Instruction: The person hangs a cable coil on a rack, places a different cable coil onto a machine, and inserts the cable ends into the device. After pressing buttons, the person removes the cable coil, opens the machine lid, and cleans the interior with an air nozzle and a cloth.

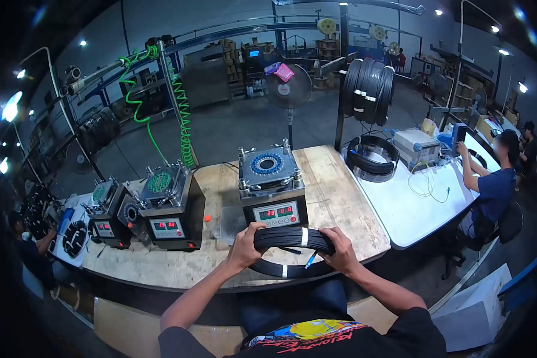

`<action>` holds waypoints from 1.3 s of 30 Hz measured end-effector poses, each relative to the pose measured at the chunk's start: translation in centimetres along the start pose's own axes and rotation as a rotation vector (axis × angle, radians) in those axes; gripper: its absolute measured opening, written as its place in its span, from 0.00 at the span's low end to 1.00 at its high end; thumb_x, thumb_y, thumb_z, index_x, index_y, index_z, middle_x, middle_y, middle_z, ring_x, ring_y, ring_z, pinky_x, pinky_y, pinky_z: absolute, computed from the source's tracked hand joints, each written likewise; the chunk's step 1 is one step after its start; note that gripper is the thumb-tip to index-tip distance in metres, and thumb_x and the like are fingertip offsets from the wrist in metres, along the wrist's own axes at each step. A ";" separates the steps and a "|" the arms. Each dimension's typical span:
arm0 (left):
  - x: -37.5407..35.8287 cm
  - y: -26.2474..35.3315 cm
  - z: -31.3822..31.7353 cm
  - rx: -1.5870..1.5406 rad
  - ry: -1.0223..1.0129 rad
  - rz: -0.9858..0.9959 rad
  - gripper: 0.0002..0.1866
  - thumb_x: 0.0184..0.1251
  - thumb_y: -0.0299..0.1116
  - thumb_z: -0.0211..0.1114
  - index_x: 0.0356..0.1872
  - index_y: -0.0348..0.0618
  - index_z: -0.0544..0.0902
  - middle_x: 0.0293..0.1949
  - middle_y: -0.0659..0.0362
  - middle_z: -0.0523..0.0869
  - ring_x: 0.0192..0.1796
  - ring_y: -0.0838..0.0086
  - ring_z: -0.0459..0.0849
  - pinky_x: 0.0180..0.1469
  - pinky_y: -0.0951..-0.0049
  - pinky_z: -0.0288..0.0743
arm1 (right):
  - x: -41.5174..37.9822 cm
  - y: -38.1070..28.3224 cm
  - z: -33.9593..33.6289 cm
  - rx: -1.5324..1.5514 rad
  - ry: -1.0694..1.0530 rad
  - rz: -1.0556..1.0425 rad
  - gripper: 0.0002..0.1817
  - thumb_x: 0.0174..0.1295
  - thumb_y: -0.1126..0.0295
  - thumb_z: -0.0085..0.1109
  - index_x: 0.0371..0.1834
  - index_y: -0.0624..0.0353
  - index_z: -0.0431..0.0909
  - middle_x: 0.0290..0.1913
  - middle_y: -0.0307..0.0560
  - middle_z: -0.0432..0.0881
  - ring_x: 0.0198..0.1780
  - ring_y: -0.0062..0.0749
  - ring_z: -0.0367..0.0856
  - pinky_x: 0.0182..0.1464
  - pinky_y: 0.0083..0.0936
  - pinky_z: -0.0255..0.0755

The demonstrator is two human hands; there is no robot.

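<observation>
A coil of black cable (283, 238), bound with white tape, is held upright in both hands at the front edge of the wooden bench. My left hand (244, 246) is closed round its left side, thumb on top. On the opposite side, my right hand (341, 250) grips the coil in the same way. A blue connector (310, 260) on a cable end hangs inside the loop. Just behind the coil stands a machine (278, 213) with a red digital display and a ring of blue connector holders (266, 164) on its metal top.
Two similar machines with green rings (159, 182) stand to the left on the bench (334, 191). At right, a white table (394, 221) bears a coil (371, 156) and a grey instrument (416, 146); a co-worker (496, 185) sits there. Another person (33, 250) works far left.
</observation>
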State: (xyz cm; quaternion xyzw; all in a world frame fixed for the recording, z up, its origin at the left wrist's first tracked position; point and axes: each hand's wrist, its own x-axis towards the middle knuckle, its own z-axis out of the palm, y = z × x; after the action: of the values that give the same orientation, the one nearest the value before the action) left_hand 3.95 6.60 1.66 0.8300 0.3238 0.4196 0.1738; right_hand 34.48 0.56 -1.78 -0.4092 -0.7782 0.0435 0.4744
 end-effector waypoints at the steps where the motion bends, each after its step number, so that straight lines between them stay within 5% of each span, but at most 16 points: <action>1: -0.1 -0.3 0.1 0.058 0.042 0.073 0.32 0.52 0.25 0.80 0.59 0.42 0.75 0.42 0.49 0.87 0.43 0.52 0.91 0.47 0.61 0.84 | 0.1 0.0 0.0 -0.017 0.025 -0.027 0.46 0.40 0.79 0.81 0.70 0.58 0.74 0.52 0.57 0.83 0.47 0.53 0.85 0.47 0.39 0.83; 9: 2.9 -0.3 -1.0 0.521 -0.173 0.321 0.36 0.56 0.40 0.78 0.64 0.38 0.74 0.42 0.48 0.85 0.36 0.57 0.91 0.34 0.61 0.85 | 0.9 1.8 -1.8 -0.094 0.002 -0.008 0.44 0.43 0.77 0.81 0.70 0.59 0.76 0.55 0.57 0.85 0.54 0.52 0.87 0.52 0.40 0.84; 13: 7.0 3.6 -0.8 0.573 -0.322 0.380 0.39 0.59 0.39 0.78 0.71 0.44 0.69 0.49 0.48 0.83 0.40 0.54 0.91 0.32 0.58 0.85 | 1.0 3.5 -3.8 -0.139 0.172 -0.024 0.44 0.39 0.81 0.80 0.68 0.61 0.76 0.58 0.59 0.84 0.56 0.57 0.86 0.55 0.42 0.84; 19: 18.6 10.5 1.4 0.609 -0.417 0.310 0.28 0.74 0.42 0.66 0.69 0.43 0.70 0.40 0.45 0.82 0.29 0.50 0.89 0.26 0.52 0.81 | 6.1 5.4 -10.3 -0.299 0.469 0.131 0.33 0.49 0.84 0.68 0.64 0.60 0.78 0.57 0.61 0.83 0.56 0.62 0.84 0.58 0.45 0.79; 26: 33.3 11.9 10.7 0.652 -0.376 0.496 0.23 0.77 0.39 0.60 0.66 0.39 0.70 0.35 0.43 0.86 0.30 0.46 0.88 0.31 0.47 0.80 | 11.0 16.0 -18.4 -0.361 0.666 0.258 0.22 0.60 0.83 0.64 0.60 0.64 0.82 0.51 0.56 0.87 0.52 0.47 0.88 0.57 0.34 0.78; 27: 35.6 12.5 12.1 0.645 -0.333 0.548 0.17 0.76 0.34 0.55 0.59 0.34 0.72 0.25 0.46 0.86 0.27 0.50 0.89 0.29 0.49 0.80 | 12.0 17.7 -19.9 -0.331 0.679 0.263 0.21 0.60 0.83 0.64 0.59 0.64 0.82 0.51 0.57 0.88 0.52 0.48 0.88 0.57 0.34 0.78; 34: 52.2 14.9 23.0 0.498 -0.351 0.493 0.21 0.76 0.41 0.61 0.59 0.37 0.68 0.28 0.38 0.86 0.33 0.38 0.87 0.36 0.41 0.81 | 18.5 33.0 -32.0 -0.419 0.784 0.273 0.18 0.64 0.79 0.67 0.58 0.63 0.83 0.52 0.59 0.88 0.52 0.56 0.88 0.55 0.38 0.78; 39: 63.1 18.3 29.4 0.456 -0.279 0.489 0.23 0.74 0.42 0.60 0.58 0.36 0.67 0.34 0.34 0.87 0.40 0.35 0.88 0.43 0.38 0.81 | 23.8 41.1 -42.3 -0.410 0.810 0.314 0.18 0.66 0.71 0.70 0.58 0.62 0.85 0.39 0.59 0.87 0.37 0.40 0.86 0.42 0.31 0.76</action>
State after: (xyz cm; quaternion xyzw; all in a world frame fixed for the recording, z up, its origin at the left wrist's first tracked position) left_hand 62.57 35.92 31.49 0.9495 0.1743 0.2486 -0.0788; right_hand 86.58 30.33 19.36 -0.5910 -0.4520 -0.2028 0.6366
